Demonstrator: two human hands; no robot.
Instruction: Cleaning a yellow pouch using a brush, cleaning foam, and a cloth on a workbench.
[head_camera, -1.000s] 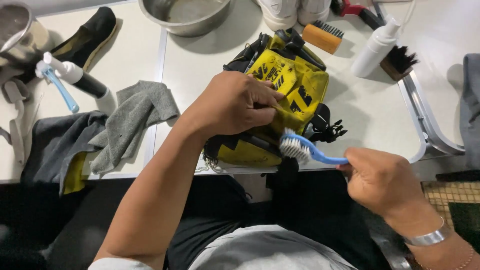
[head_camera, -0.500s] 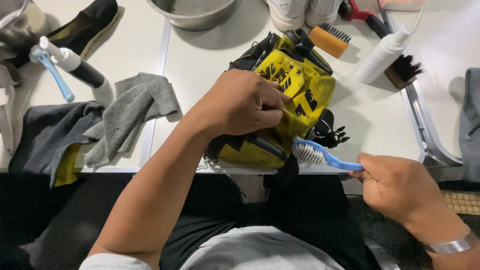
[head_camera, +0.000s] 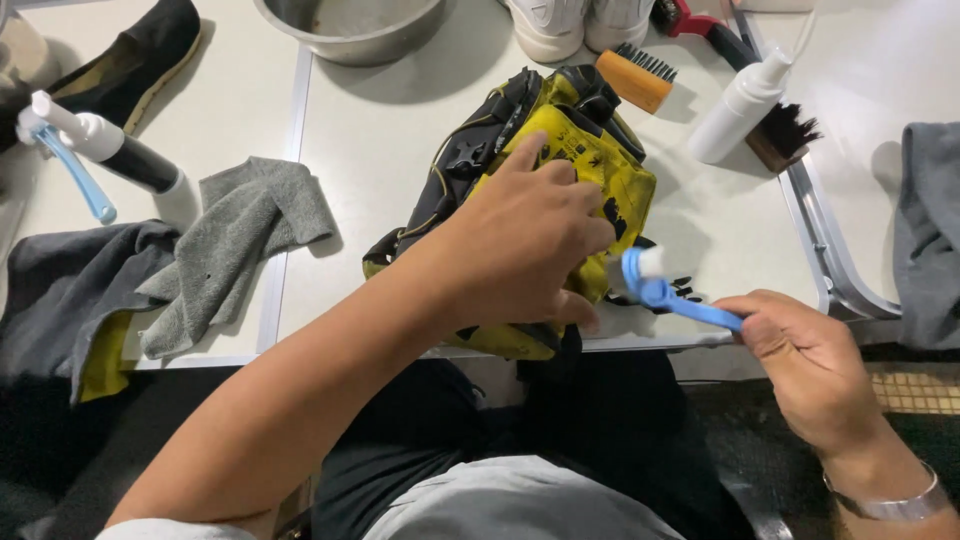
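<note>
Two hands are busy at the near edge of the white table (head_camera: 380, 190). The left hand (head_camera: 525, 245) lies flat on top of a yellow and black bag (head_camera: 590, 150), fingers a little spread and pressing down, the forefinger stretched toward a black buckle. The bag's long axis runs on a slant, from the near edge by the person's lap up and away toward the far right, where its black end points at a wooden brush (head_camera: 636, 78). Most of its near half is hidden under the palm.

The right hand (head_camera: 810, 370) is closed around the handle of a blue brush (head_camera: 660, 292), thumb on top. The brush lies nearly level, its handle toward the right and its white bristle head pointing left, touching the bag's lower right side just beside the left hand's fingertips.

A white spray bottle (head_camera: 740, 100) stands to the right beyond the bag, well apart from it. Grey cloths (head_camera: 240, 230) lie in a heap to the left, and a metal bowl (head_camera: 350, 30) sits at the far edge.
</note>
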